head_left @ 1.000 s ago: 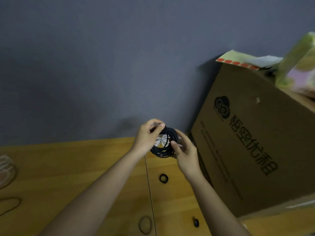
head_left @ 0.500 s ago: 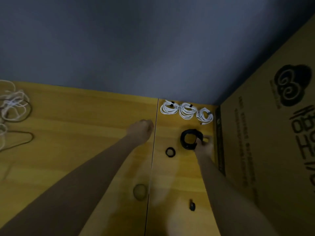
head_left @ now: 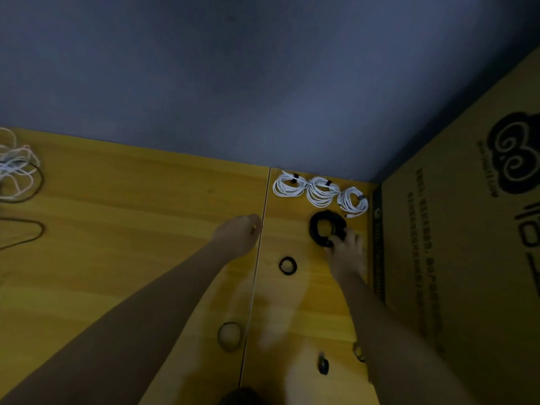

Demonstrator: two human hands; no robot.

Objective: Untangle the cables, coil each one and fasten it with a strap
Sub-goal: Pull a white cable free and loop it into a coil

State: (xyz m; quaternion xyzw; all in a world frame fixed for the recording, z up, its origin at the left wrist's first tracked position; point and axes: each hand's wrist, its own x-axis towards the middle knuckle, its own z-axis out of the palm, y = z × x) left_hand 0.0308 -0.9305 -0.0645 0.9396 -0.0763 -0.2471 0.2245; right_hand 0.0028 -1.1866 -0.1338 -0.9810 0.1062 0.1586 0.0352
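A black coiled cable (head_left: 317,229) lies on the yellow wooden table (head_left: 146,200), just in front of three white coiled cables (head_left: 289,187), each bound with a dark strap. My right hand (head_left: 347,254) holds the black coil at its near right edge, fingers curled over it. My left hand (head_left: 238,235) hovers by the table seam to the left, fingers loosely curled and holding nothing. At the far left edge sits a tangle of white and dark cables (head_left: 17,173). Loose black strap rings (head_left: 287,266) lie nearer to me, one (head_left: 229,336) under my left forearm.
A large cardboard box (head_left: 455,258) with black print stands against the table's right side, close to my right hand. A grey wall (head_left: 263,83) runs behind the table. Another small dark strap (head_left: 323,365) lies near the front.
Both hands held the black coil up in front of me a second ago. My right hand has set it down before the white coils; my left hand let go and moved left.
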